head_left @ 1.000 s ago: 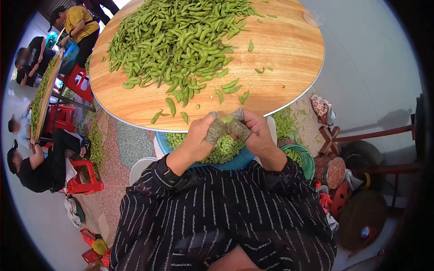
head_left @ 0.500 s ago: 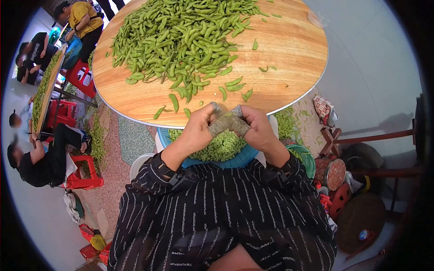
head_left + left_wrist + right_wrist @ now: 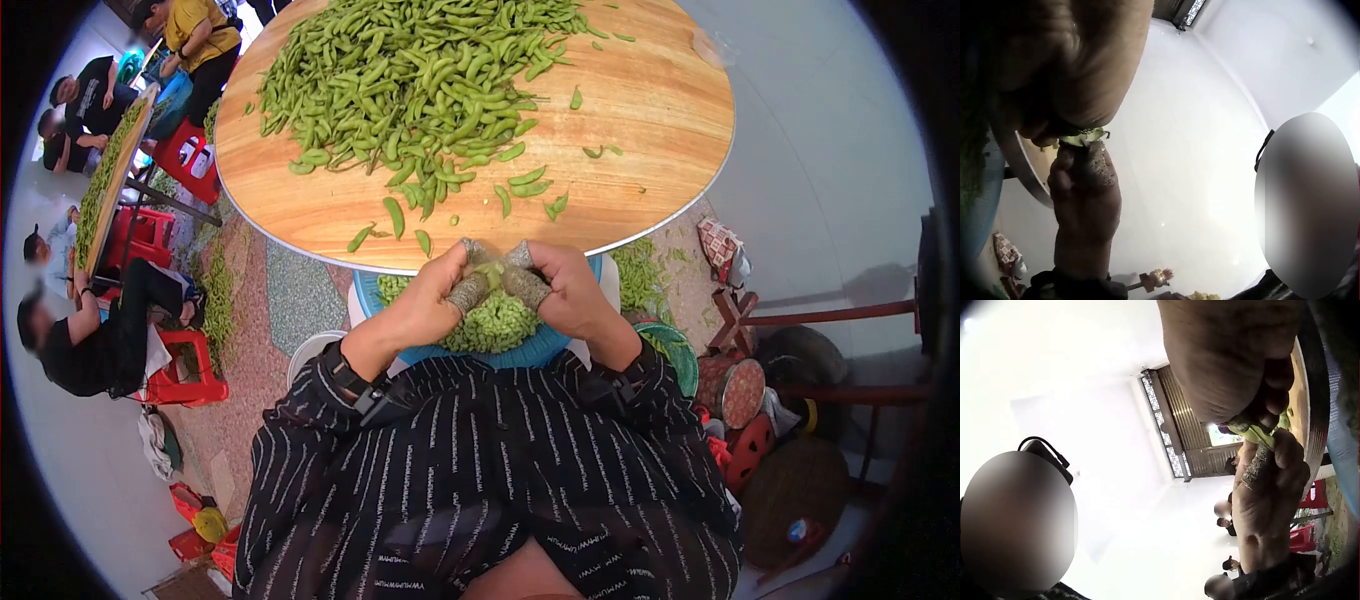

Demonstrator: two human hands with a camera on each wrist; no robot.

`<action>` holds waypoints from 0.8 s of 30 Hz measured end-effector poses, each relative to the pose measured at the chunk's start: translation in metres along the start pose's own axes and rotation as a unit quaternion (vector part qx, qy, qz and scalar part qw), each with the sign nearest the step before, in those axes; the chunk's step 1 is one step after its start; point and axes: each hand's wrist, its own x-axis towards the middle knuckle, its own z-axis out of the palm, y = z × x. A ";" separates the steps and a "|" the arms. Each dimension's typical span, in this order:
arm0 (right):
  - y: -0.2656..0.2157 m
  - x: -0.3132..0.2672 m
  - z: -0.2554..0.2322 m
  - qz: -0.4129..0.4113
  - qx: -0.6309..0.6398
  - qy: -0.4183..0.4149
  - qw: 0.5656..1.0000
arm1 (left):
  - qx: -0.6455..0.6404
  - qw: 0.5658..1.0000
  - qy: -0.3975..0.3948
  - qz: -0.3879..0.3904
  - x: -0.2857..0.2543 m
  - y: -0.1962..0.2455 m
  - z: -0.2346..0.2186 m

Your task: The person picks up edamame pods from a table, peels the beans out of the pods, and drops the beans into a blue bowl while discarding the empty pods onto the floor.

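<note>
Being pinched between the fabric-covered thumbs and fingers of the left hand (image 3: 430, 300) and the right hand (image 3: 565, 292), a green soybean pod (image 3: 493, 273) is being held at the near edge of a round wooden table (image 3: 640, 110). It is being held over a blue basin (image 3: 535, 350) of shelled beans, while a heap of pods (image 3: 420, 70) is being kept on the tabletop beyond.

A heap of pods (image 3: 420, 70) is spread on the round table (image 3: 640, 110), at whose near edge the left hand (image 3: 432, 300) and right hand (image 3: 562, 290) are held together over a basin (image 3: 540, 350), apparently set beneath the table.
</note>
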 end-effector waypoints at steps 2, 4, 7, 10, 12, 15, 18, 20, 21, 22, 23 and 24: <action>0.004 -0.003 0.002 -0.015 -0.036 0.007 0.999 | -0.118 0.990 -0.021 -0.071 -0.002 0.010 -0.001; 0.004 -0.002 0.001 -0.037 -0.044 0.016 0.998 | -0.065 0.996 -0.023 -0.056 -0.005 0.007 0.000; -0.009 -0.013 -0.012 0.016 -0.048 0.068 0.996 | 0.044 0.995 -0.033 -0.084 -0.009 0.022 -0.002; -0.016 -0.047 -0.053 0.013 -0.222 0.073 0.972 | 0.337 0.935 -0.093 0.056 -0.007 0.040 -0.011; -0.011 -0.081 -0.089 0.158 -0.381 0.025 0.911 | 0.319 0.938 -0.066 0.120 0.006 0.045 -0.014; 0.029 -0.145 -0.135 0.267 -0.545 0.058 0.793 | 0.286 0.934 -0.001 0.216 0.036 0.041 -0.016; 0.070 -0.196 -0.157 0.331 -0.561 0.108 0.751 | 0.320 0.936 0.058 0.131 0.079 0.037 -0.019; 0.072 -0.197 -0.156 0.344 -0.556 0.131 0.745 | 0.384 0.909 0.068 0.147 0.110 0.014 -0.024; 0.067 -0.191 -0.148 0.337 -0.525 0.148 0.767 | 0.387 0.907 0.069 0.150 0.121 0.009 -0.027; 0.060 -0.184 -0.140 0.331 -0.494 0.163 0.787 | 0.420 0.903 0.019 0.086 0.130 0.006 -0.029; 0.051 -0.174 -0.132 0.330 -0.494 0.165 0.787 | 0.450 0.893 -0.030 0.020 0.136 0.003 -0.030; 0.041 -0.161 -0.123 0.274 -0.452 0.179 0.830 | 0.444 0.895 -0.053 0.005 0.140 0.003 -0.033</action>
